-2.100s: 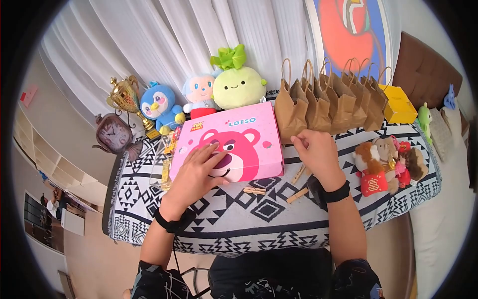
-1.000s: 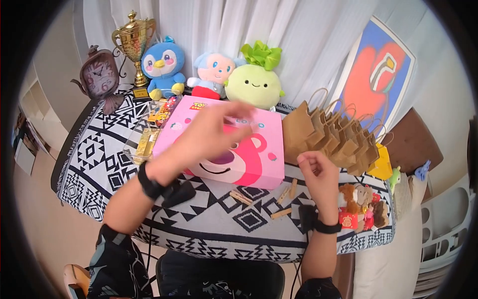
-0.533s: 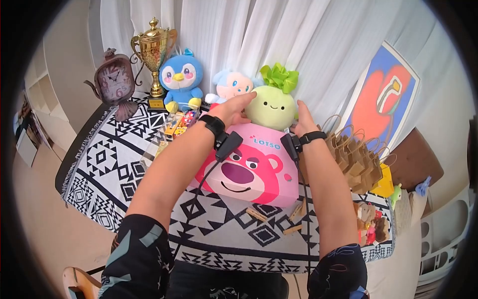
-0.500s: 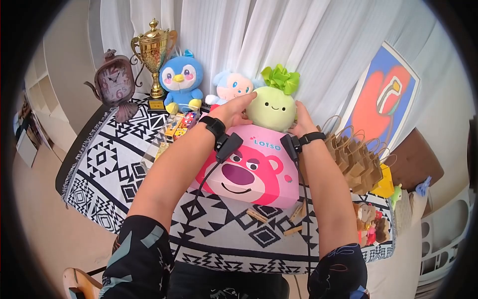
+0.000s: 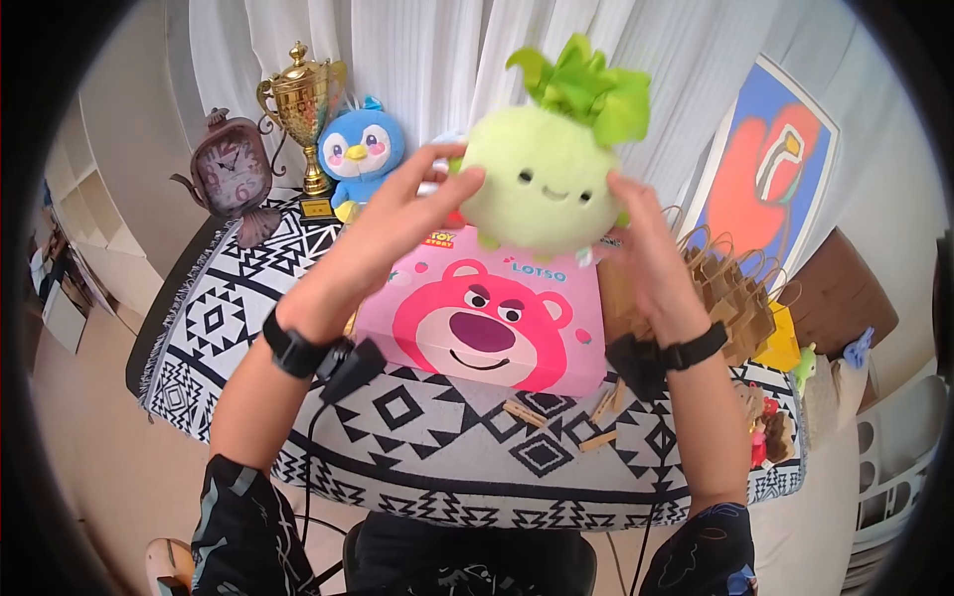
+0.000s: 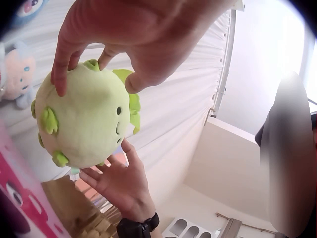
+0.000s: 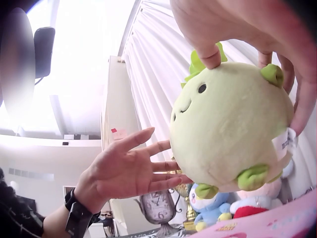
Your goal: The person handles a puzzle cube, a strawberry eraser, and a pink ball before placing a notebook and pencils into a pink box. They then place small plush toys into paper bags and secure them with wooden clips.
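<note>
A round pale-green plush (image 5: 537, 194) with leafy top is held up between both hands, above the back of the pink box (image 5: 477, 333). The left hand (image 5: 397, 223) grips its left side; in the left wrist view, that hand's (image 6: 133, 39) thumb and fingers bend round the plush (image 6: 81, 114). On the opposite side, the right hand (image 5: 651, 243) holds it, fingers partly hidden behind. The right wrist view shows the right hand's (image 7: 247, 25) thumb near the eye of the plush (image 7: 228, 119) and fingers round its side. Small green feet and a white tag (image 7: 285, 144) show underneath.
Left of the box stand a blue penguin plush (image 5: 363, 154), a gold trophy (image 5: 301, 114) and a clock (image 5: 231, 169). Brown paper bags (image 5: 730, 298) and small plush toys (image 5: 770, 432) are at the right. Several clothespins (image 5: 599, 440) lie in front of the box.
Both hands moved from the box area to the green plush and took hold of its sides. The plush has risen off its place and come nearer the head camera.
</note>
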Tool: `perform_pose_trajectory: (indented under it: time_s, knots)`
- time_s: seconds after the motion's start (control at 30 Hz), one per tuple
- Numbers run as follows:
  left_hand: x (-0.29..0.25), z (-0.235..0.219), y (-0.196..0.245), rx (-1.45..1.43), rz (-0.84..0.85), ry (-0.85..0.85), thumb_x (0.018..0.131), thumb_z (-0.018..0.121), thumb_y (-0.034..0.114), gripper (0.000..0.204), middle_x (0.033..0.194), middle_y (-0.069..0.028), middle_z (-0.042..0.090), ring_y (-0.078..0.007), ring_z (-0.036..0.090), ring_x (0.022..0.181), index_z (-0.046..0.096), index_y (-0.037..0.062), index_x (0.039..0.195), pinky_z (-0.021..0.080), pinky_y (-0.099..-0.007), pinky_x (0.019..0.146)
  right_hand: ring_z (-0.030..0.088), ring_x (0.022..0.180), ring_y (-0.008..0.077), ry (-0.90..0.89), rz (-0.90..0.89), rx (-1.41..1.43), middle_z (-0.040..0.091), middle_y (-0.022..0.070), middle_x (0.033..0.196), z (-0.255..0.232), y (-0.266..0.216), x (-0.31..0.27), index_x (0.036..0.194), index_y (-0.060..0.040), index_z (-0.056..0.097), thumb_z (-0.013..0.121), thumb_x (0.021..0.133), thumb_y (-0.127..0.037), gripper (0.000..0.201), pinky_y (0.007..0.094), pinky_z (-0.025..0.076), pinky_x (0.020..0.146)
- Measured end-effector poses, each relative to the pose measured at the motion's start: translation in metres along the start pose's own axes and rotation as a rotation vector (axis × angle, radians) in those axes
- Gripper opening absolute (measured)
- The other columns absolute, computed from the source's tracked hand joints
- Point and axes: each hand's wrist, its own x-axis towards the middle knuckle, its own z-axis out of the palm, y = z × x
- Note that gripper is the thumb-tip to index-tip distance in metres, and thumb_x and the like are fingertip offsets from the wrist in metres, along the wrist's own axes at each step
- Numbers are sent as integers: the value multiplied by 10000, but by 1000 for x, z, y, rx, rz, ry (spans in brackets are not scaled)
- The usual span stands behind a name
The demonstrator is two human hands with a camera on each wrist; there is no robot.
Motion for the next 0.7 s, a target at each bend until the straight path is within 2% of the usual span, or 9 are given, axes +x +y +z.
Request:
perform_pose_trajectory:
  time_s: [0.13, 0.23, 0.3, 0.43, 0.5, 0.53, 0.63, 0.67, 0.7]
  knots:
    - [-36, 6, -37, 47, -219, -43, 1050, 645, 405, 655, 1439, -204, 468, -273, 591, 1270, 384, 66, 1546, 537, -392, 1033, 613, 1170, 283, -125, 185, -61, 538, 143, 1342, 5, 38, -24, 1356, -50, 452, 683, 981, -539, 658, 421, 518, 979]
    - [-46, 6, -54, 21, -82, -35, 1037, 677, 377, 720, 1461, -224, 439, -295, 592, 1286, 310, 70, 1574, 536, -418, 1044, 619, 1189, 280, -99, 162, -67, 538, 159, 1356, 5, 51, -29, 1359, -33, 443, 715, 962, -542, 700, 427, 520, 1004]
    - [-52, 6, -51, -38, -105, -47, 1022, 706, 348, 764, 1501, -235, 431, -303, 580, 1317, 280, 63, 1588, 533, -416, 1043, 606, 1247, 287, -140, 46, -124, 546, 239, 1373, 2, 50, -31, 1382, 31, 460, 731, 926, -587, 815, 411, 547, 980]
    - [-63, 9, -48, -36, -66, -27, 1014, 721, 306, 818, 1597, -253, 371, -281, 596, 1306, 232, 50, 1618, 523, -384, 1043, 634, 1224, 295, -50, -48, -273, 532, 274, 1430, -11, 64, -28, 1404, 42, 488, 735, 921, -594, 836, 397, 554, 958]
    - [-67, 10, -50, -33, -41, 11, 991, 753, 259, 880, 1608, -258, 358, -282, 603, 1305, 193, 49, 1636, 519, -393, 1052, 691, 1140, 291, -55, -64, -304, 610, 271, 1371, -20, 61, -39, 1433, 41, 495, 731, 921, -587, 844, 383, 562, 929]
    - [-67, 8, -51, 8, -65, 37, 971, 774, 211, 942, 1632, -274, 314, -303, 605, 1307, 144, 66, 1657, 519, -407, 1058, 740, 1008, 266, 5, -82, -382, 719, 218, 1181, -25, 58, -43, 1385, 36, 552, 750, 920, -519, 750, 374, 574, 873]
    - [-70, 9, -51, 80, -35, 63, 961, 786, 203, 987, 1651, -285, 272, -322, 596, 1320, 110, 86, 1671, 523, -416, 1060, 751, 958, 245, 53, -172, -544, 754, 189, 1063, -50, 43, -64, 1312, 26, 617, 769, 910, -449, 640, 362, 576, 833]
    - [-71, 11, -50, 116, -21, 86, 874, 868, 329, 1106, 1605, -289, 346, -393, 548, 1370, 142, 3, 1642, 517, -461, 1071, 747, 908, 220, 93, -202, -522, 751, 172, 1038, -58, 44, -68, 1237, 21, 667, 778, 908, -388, 537, 357, 574, 788]
    - [-69, 11, -58, 110, -29, 77, 874, 868, 329, 1106, 1605, -289, 346, -393, 548, 1370, 142, 3, 1642, 517, -461, 1071, 747, 908, 220, 97, -191, -527, 751, 172, 1038, -67, 45, -71, 1237, 21, 667, 778, 908, -388, 537, 357, 574, 788]
